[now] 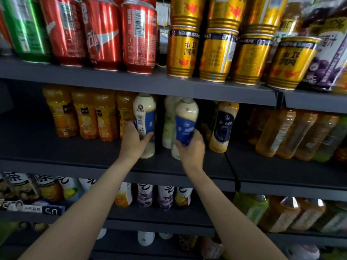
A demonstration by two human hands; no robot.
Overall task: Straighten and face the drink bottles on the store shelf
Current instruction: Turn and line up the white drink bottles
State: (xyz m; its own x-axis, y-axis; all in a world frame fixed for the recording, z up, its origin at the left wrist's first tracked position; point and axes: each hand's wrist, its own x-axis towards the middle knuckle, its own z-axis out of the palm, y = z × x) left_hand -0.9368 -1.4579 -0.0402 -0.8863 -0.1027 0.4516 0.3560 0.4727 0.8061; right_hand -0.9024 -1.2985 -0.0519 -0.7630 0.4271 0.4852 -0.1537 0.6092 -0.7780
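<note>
On the middle shelf (187, 167), work ran left to right. At far left a row of orange juice bottles (84, 117) stood upright and close together, labels forward.

Next came the left hand (134, 140). Its grip was clamped on the left milk-tea bottle (145, 117), fingers curled round the lower part of the blue label. The bottle stood upright near the shelf front, just beside the last orange bottle. A white barcode panel faced outward, so the brand face was judged to be turned away.

To its right, the right hand (190, 147) had its grip clamped on the second milk-tea bottle (185, 122), fingers wrapped round the lower label. This bottle leaned slightly and was motion-blurred; whether its base touched the shelf could not be told. A pale green bottle (169, 121) stood behind it.

Further right, a dark-labelled bottle (224, 124) stood upright and apart from both hands, front face outward. Brown tea bottles (293, 132) filled the far right bay.

The step in hand was judged to be facing the two blue-labelled bottles. The next move called for rotating the left bottle until its brand face showed, setting the right bottle upright, and aligning both with the dark-labelled bottle along the shelf front.
</note>
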